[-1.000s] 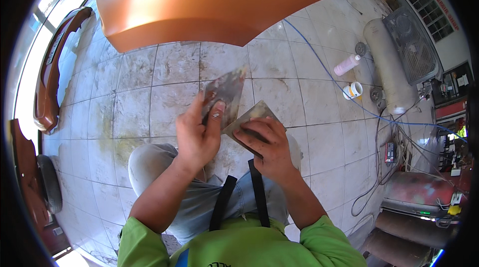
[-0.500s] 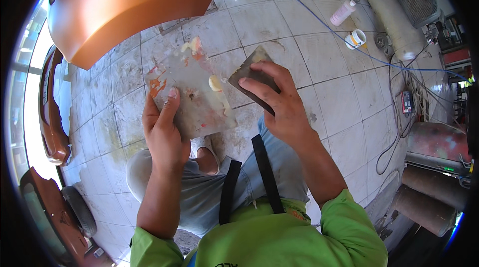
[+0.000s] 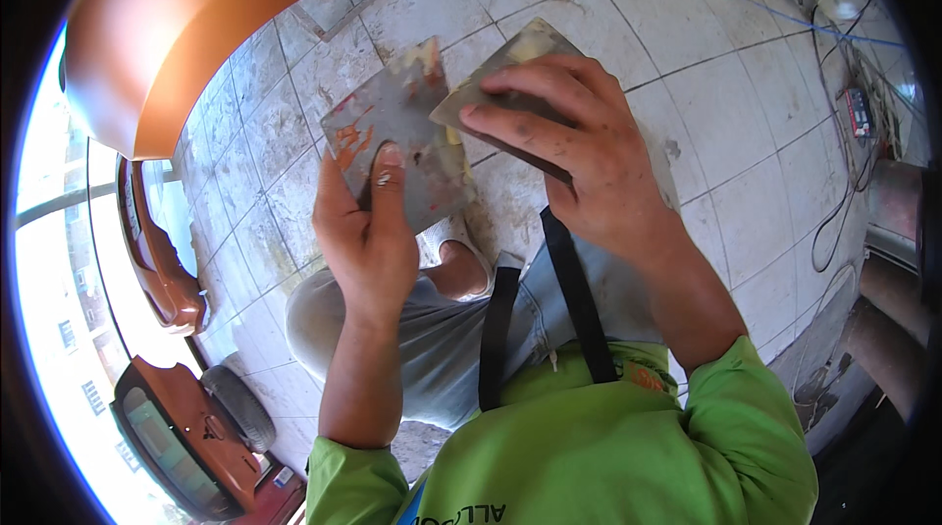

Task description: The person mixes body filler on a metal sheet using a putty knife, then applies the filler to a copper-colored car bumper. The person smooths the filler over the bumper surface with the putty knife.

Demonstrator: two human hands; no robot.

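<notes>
Had smeared grey plate (image 3: 410, 105) clasped in left hand (image 3: 368, 242) and flat dark spreader (image 3: 512, 54) gripped in right hand (image 3: 603, 157), just right of that plate, with left corner overlapping plate's right edge in view, contact and long axis undeterminable.

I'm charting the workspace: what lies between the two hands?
The smeared gray plate in the left hand and the dark flat plate in the right hand, as the head view shows.
</notes>
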